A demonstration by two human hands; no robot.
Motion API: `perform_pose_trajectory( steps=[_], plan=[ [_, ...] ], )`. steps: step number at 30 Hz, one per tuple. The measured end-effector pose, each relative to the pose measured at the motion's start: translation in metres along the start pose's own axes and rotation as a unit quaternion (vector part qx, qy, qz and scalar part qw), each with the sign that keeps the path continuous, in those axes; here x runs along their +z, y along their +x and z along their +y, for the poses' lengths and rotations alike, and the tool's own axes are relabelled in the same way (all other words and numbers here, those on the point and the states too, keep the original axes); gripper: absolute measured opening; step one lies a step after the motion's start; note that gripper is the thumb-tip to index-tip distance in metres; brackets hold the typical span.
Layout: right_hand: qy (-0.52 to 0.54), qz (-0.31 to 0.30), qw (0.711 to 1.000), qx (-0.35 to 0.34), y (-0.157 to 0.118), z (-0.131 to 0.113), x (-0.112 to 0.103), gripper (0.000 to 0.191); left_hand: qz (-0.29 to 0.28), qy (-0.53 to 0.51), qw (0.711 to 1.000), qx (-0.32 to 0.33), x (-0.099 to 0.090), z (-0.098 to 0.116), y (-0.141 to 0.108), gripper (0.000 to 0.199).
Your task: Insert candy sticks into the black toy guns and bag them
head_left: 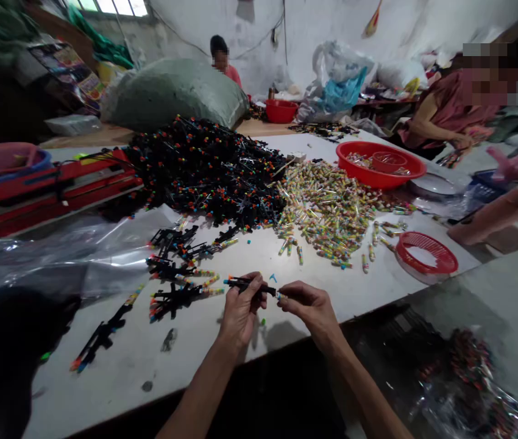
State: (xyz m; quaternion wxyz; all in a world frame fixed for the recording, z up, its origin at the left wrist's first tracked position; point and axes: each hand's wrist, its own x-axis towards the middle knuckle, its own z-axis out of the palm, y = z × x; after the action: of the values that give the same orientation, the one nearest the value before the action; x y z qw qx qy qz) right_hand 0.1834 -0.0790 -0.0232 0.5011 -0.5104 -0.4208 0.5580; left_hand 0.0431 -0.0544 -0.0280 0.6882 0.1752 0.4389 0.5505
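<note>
My left hand (241, 308) is closed around a black toy gun (242, 283) with an orange and blue tip pointing left. At the gun's right end, my right hand (311, 306) pinches a small tube (279, 296), mostly hidden by the fingers; only a whitish and blue bit shows. Left of my hands lie several finished-looking toy guns (177, 297) with yellow tubes at one end. A single toy gun with a tube (106, 329) lies farther left. Small blue (272, 278) and green (263, 322) plastic bits rest near my hands.
Beyond my hands rise a large heap of black toy guns (208, 171) and a pile of yellow tubes (332, 213). A red basin (345, 164) and red basket (451, 259) stand right. Clear plastic (67, 256) covers the left side. Two people sit beyond the table.
</note>
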Motion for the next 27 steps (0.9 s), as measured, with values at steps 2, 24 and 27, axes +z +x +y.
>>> perform_pose_trajectory(
  steps=[2, 24, 27],
  plan=[
    [-0.027, -0.015, 0.999, -0.033, 0.001, 0.001, -0.001, 0.018, -0.002, -0.002, 1.000, 0.006, 0.001, 0.000, 0.000, 0.039],
    [-0.399, -0.107, 0.880, -0.235, 0.065, 0.012, 0.032, 0.032, 0.178, 0.432, 0.840, 0.277, -0.059, 0.065, 0.030, 0.062],
    [-0.559, 0.000, 0.812, -0.167, 0.099, 0.003, 0.010, 0.031, 0.179, 0.679, 0.625, 0.341, -0.053, 0.087, 0.080, 0.037]
  ],
)
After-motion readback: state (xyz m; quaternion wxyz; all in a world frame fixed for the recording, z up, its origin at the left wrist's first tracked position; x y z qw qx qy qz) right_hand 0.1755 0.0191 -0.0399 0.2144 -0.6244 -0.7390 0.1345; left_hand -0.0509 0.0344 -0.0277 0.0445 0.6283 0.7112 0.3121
